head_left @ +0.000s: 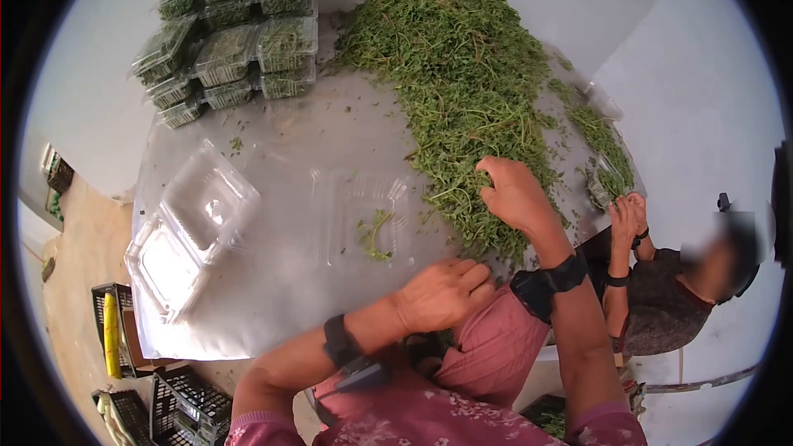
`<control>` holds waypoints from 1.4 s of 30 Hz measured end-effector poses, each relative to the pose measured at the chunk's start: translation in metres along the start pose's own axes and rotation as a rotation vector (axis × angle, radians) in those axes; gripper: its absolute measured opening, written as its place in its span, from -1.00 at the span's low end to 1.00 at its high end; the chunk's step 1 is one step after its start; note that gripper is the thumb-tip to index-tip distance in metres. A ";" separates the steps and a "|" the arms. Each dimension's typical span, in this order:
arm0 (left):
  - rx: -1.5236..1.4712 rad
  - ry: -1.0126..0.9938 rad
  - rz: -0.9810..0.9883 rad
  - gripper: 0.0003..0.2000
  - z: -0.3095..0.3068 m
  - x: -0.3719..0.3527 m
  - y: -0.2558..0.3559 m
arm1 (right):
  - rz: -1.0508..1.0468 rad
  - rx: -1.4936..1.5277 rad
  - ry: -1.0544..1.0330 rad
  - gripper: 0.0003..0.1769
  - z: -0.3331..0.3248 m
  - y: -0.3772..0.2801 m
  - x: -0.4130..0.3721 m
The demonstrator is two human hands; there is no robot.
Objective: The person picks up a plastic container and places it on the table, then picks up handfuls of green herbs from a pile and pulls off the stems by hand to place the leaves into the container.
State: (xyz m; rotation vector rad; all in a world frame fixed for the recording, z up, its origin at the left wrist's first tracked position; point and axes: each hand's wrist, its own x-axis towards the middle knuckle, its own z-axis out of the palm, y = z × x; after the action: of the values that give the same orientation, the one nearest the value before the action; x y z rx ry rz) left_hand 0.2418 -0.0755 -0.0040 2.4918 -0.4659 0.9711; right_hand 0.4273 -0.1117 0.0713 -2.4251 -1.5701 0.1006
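My right hand (516,192) reaches into the near side of a large heap of green leafy stems (471,74), its thumb and forefinger curled at the greens; what lies between them is too small to make out. Curled fingers close my left hand (448,291) near the table's front edge, and anything inside them is hidden. Left of the heap, an open clear plastic box (330,227) lies on the table with a small green sprig (377,235) in it.
Filled clear boxes (227,54) stand stacked at the back left. Empty open clear boxes (194,223) lie at the table's left. A co-worker (669,306) at the right handles greens in a container (610,182). Black crates (186,405) stand on the floor at lower left.
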 end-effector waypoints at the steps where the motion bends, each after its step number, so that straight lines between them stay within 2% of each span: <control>1: 0.006 -0.013 -0.004 -0.75 0.000 0.000 0.000 | -0.058 -0.037 0.077 -0.67 0.000 -0.002 -0.004; 2: 0.012 -0.025 -0.005 -0.75 0.000 0.000 0.000 | -0.117 -0.075 0.157 -0.71 -0.001 -0.004 -0.008; 5: -0.012 -0.023 0.002 -0.76 0.000 -0.001 -0.001 | -0.140 0.001 0.045 -0.79 -0.007 -0.024 -0.010; 8: -0.026 0.027 0.020 -0.77 0.001 0.000 0.000 | -0.156 0.028 -0.153 -0.80 -0.001 -0.033 -0.002; 11: -0.019 0.059 0.027 -0.76 0.002 0.000 -0.001 | -0.201 0.028 0.002 -0.84 0.011 -0.037 -0.001; 14: -0.023 0.033 0.011 -0.75 0.001 -0.002 -0.002 | -0.216 -0.038 -0.028 -0.90 0.027 -0.025 0.006; 17: -0.011 0.042 0.009 -0.74 0.001 -0.002 -0.003 | -0.179 0.025 -0.084 -0.91 0.032 -0.013 0.008; 20: -0.010 0.066 0.013 -0.74 0.001 -0.001 -0.002 | -0.268 0.247 0.046 -0.92 0.027 -0.002 0.012; 23: -0.010 0.033 0.010 -0.73 0.001 -0.001 -0.001 | -0.072 0.373 0.045 -0.92 0.008 -0.007 0.004; 24: -0.009 0.036 0.009 -0.73 0.001 -0.001 -0.001 | -0.074 0.363 0.094 -0.93 0.008 0.000 0.002; 27: -0.005 0.048 0.003 -0.73 0.001 -0.001 -0.001 | 0.089 0.677 0.084 -0.92 0.000 0.012 0.000; 28: -0.003 0.052 0.000 -0.73 0.001 0.000 -0.001 | 0.043 0.715 0.114 -0.92 -0.006 0.013 -0.002; 31: 0.008 0.051 -0.006 -0.75 0.000 0.000 -0.001 | 0.122 0.769 0.113 -0.94 -0.022 0.006 -0.007; 34: 0.009 0.052 -0.005 -0.76 -0.001 0.001 -0.002 | 0.135 0.853 0.035 -0.94 -0.022 0.006 -0.007; 40: 0.017 0.046 -0.009 -0.76 0.000 0.002 -0.002 | 0.120 0.749 0.037 -0.94 0.004 0.018 -0.004; 42: 0.020 0.044 -0.009 -0.76 0.001 0.001 -0.002 | 0.071 0.621 0.079 -0.91 0.010 0.020 -0.004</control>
State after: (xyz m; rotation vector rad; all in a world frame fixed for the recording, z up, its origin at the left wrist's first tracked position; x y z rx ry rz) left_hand 0.2443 -0.0744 -0.0044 2.4827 -0.4323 1.0303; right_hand 0.4414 -0.1210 0.0561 -1.9630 -1.1881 0.4300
